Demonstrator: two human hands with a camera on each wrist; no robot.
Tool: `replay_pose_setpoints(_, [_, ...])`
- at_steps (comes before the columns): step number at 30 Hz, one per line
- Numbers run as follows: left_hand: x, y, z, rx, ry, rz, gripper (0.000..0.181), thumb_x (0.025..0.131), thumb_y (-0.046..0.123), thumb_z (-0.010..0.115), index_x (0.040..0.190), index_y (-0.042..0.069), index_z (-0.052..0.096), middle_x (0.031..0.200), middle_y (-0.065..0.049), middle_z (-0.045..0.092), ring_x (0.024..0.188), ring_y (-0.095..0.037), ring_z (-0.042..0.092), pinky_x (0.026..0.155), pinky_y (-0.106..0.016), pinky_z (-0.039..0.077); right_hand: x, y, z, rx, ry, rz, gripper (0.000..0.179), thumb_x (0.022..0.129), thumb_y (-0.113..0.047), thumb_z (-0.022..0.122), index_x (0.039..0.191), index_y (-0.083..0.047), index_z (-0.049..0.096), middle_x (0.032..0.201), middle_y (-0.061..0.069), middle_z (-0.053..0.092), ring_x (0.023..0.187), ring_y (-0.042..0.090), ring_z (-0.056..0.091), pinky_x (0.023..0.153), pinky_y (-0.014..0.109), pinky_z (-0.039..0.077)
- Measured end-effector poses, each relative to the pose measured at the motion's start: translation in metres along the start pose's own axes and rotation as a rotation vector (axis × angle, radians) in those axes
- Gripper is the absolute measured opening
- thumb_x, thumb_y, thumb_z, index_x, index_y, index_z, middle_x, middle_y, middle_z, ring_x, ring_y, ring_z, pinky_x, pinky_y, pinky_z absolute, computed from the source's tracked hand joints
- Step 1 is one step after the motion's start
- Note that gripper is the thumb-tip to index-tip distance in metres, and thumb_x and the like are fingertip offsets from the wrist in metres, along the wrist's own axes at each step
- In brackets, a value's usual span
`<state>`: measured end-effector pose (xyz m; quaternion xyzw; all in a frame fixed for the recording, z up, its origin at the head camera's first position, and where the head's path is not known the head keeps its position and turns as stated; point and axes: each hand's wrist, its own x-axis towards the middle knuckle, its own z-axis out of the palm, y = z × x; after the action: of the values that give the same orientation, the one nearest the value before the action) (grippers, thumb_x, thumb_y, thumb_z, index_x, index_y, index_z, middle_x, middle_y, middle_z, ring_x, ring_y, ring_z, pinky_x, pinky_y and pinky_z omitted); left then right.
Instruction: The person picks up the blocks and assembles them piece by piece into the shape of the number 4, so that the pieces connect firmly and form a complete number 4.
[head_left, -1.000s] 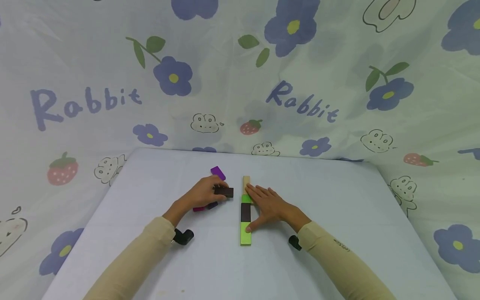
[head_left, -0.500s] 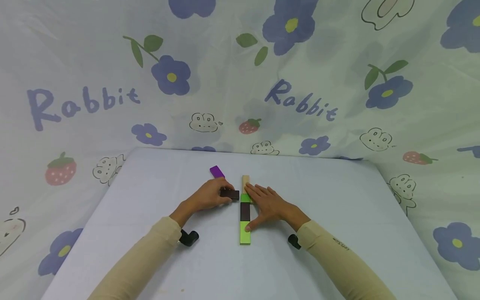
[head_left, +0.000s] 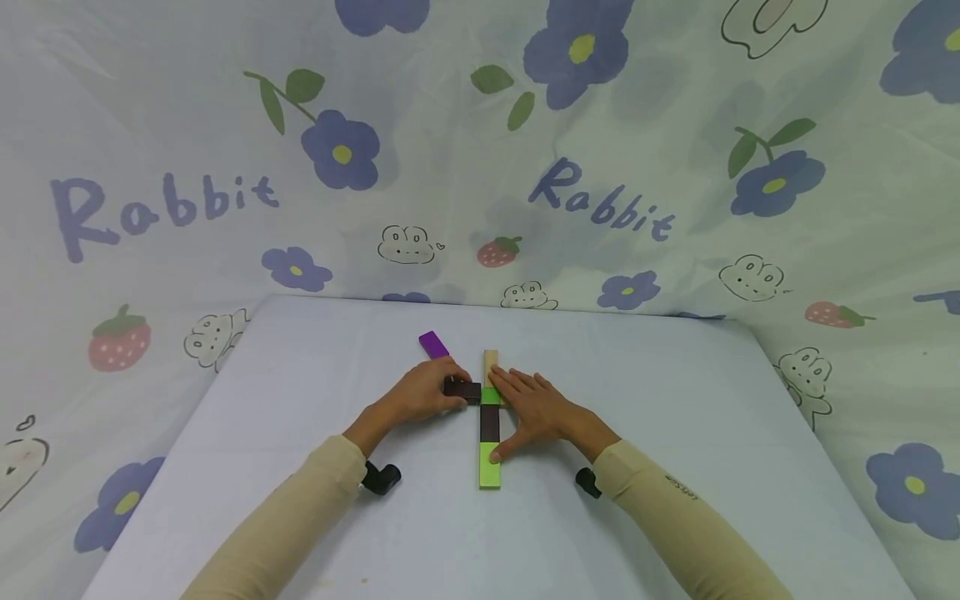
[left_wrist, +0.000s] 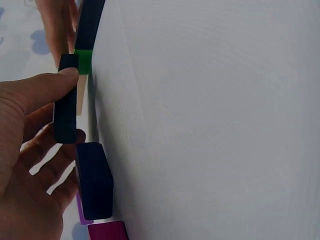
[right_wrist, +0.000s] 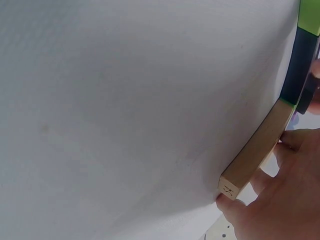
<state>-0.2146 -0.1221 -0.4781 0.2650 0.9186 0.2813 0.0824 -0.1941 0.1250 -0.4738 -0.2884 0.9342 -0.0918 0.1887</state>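
My left hand (head_left: pixel 422 390) pinches a dark brown block (head_left: pixel 465 391) between thumb and fingers, its right end at the side of a green block (head_left: pixel 490 396). That green block is part of a column, with a dark block (head_left: pixel 489 423) and a lime block (head_left: pixel 489 475) nearer me and a pale wooden block (head_left: pixel 491 358) beyond. My right hand (head_left: pixel 546 412) lies with straight fingers at the column's right side, thumb on the lime block. In the right wrist view, a wooden block (right_wrist: pixel 256 150) with a marked end runs along the fingers, mostly hidden from the head view.
A purple block (head_left: pixel 432 343) lies beyond my left hand. Another dark block (left_wrist: pixel 95 182) and a magenta block (left_wrist: pixel 107 231) sit beneath that hand in the left wrist view. A patterned curtain (head_left: pixel 420 100) hangs behind the white table (head_left: pixel 637 375).
My left hand has moved right and slightly nearer me with the dark brown block, bringing it from a gap left of the column to the green block. My right hand stays put.
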Motion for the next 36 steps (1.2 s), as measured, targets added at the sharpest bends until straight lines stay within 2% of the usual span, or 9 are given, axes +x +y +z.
replay_pose_setpoints(8, [0.0, 0.0003, 0.0018, 0.001, -0.001, 0.0, 0.036, 0.086, 0.022, 0.082, 0.118, 0.009, 0.072, 0.105, 0.0, 0.064, 0.095, -0.016, 0.058, 0.092, -0.04, 0.052, 0.0002, -0.0007, -0.0003, 0.011, -0.004, 0.004, 0.133, 0.064, -0.082, 0.074, 0.164, -0.022, 0.011, 0.17, -0.004, 0.008, 0.155, 0.025, 0.011, 0.122, 0.056, 0.01])
replay_pose_setpoints(20, [-0.0003, 0.0022, 0.004, 0.057, 0.01, 0.024, 0.035, 0.085, 0.021, 0.084, 0.116, 0.008, 0.073, 0.102, -0.001, 0.065, 0.091, -0.015, 0.058, 0.087, -0.039, 0.052, 0.0002, -0.0018, -0.0014, 0.011, -0.007, 0.005, 0.134, 0.064, -0.082, 0.075, 0.164, -0.021, 0.01, 0.17, -0.003, 0.008, 0.155, 0.026, 0.011, 0.122, 0.056, 0.01])
replay_pose_setpoints(36, [-0.0005, 0.0025, 0.009, 0.13, -0.003, 0.032, 0.038, 0.086, 0.024, 0.082, 0.12, 0.011, 0.071, 0.109, -0.004, 0.064, 0.095, -0.018, 0.057, 0.088, -0.04, 0.05, -0.0005, -0.0024, -0.0012, 0.003, -0.015, 0.016, 0.134, 0.064, -0.081, 0.075, 0.164, -0.021, 0.009, 0.17, -0.004, 0.008, 0.155, 0.025, 0.01, 0.122, 0.055, 0.01])
